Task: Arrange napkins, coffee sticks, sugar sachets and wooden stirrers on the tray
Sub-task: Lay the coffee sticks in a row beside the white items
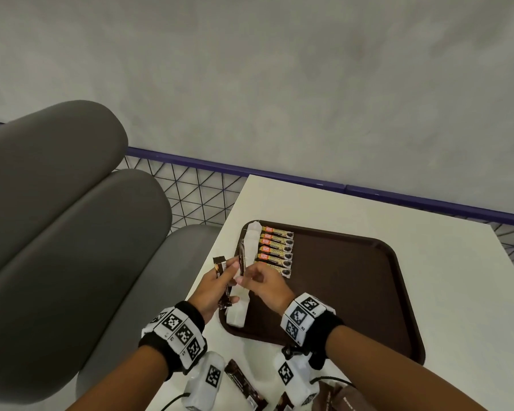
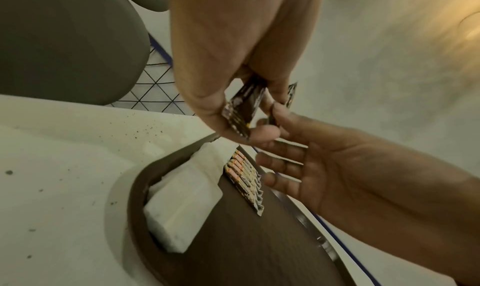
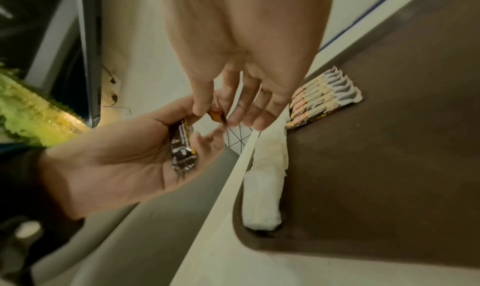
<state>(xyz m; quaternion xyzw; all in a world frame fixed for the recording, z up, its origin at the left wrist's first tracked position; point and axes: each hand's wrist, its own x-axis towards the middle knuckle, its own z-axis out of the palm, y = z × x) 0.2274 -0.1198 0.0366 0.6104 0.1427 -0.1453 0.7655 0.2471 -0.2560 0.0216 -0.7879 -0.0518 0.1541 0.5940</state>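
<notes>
Above the brown plastic tray's left edge, your left hand grips light, slippery dark coffee sticks while your right hand pinches one stick's end.

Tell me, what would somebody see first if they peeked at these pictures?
First, the two hands meeting over the tray's left edge: the left hand holds dark coffee sticks, and the right hand pinches one stick out of them. Next, the brown tray on the white table, with white napkins and a neat row of orange-ended sachets beside them.

Grey padded seat, wire-mesh railing.
</notes>
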